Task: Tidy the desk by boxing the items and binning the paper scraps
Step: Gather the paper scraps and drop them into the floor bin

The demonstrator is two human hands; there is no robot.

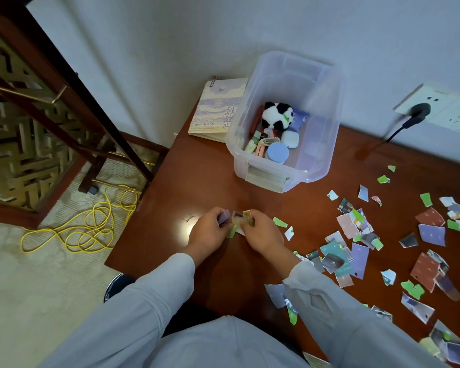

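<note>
A small bundle of paper scraps (237,222) is pinched between both hands over the brown surface (197,181). The left hand (210,231) curls its fingers round a purple piece, and the right hand (260,233) grips a green-and-red one. More torn scraps (356,235) lie scattered to the right. Behind stands the clear box (282,172), holding a plush panda (276,115) and small items — a notebook (218,107) just beside it.

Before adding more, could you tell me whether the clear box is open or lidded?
Open: no lid on the clear box; panda toy visible.
</note>
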